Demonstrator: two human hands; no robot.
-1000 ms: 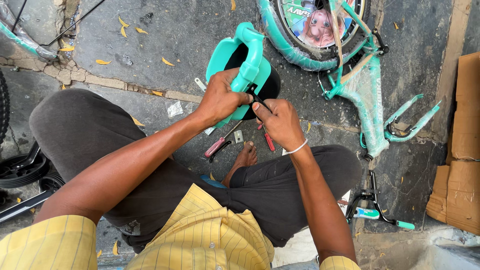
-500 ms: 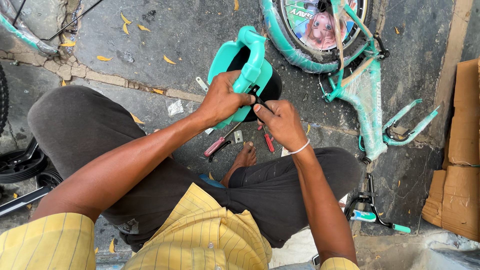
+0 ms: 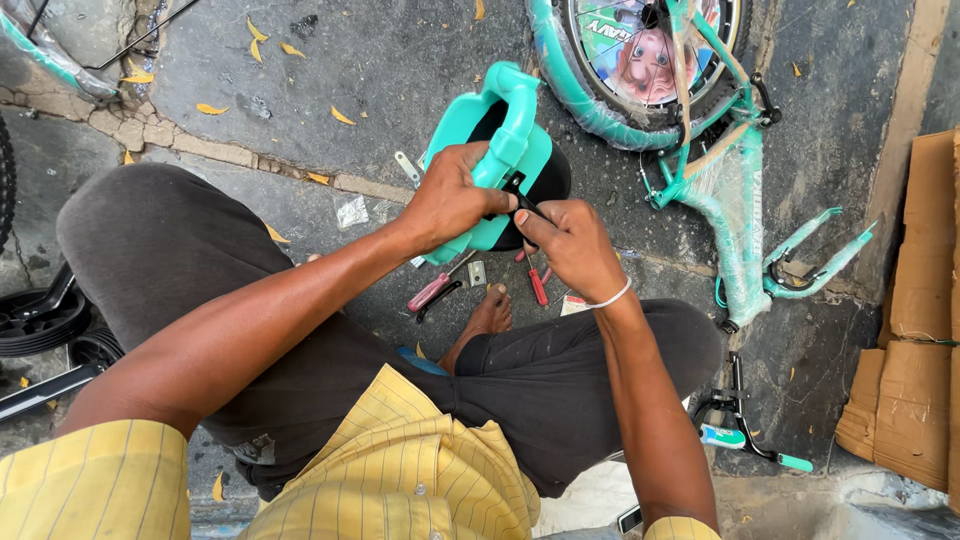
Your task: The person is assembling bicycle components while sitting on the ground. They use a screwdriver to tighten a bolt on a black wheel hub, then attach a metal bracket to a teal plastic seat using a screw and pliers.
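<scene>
A teal plastic bicycle seat [image 3: 495,135] with a black underside is held up in front of me. My left hand [image 3: 452,198] grips its teal lower edge. Just right of it, my right hand [image 3: 572,245] pinches a thin black tool [image 3: 522,200] pressed against the seat's underside. On the ground below the seat lie red-handled pliers [image 3: 432,292] and a red-handled screwdriver [image 3: 537,284]. My bare foot [image 3: 487,318] rests beside them.
A small teal bicycle frame [image 3: 728,205], partly wrapped in plastic, lies at the right with its wheel [image 3: 640,60] at the top. Cardboard [image 3: 915,330] is stacked at the far right. Black parts [image 3: 40,325] lie at the left. A pedal assembly [image 3: 745,425] sits lower right.
The seat and both hands sit slightly higher and more to the right in view; the grip on the seat and tool is unchanged.
</scene>
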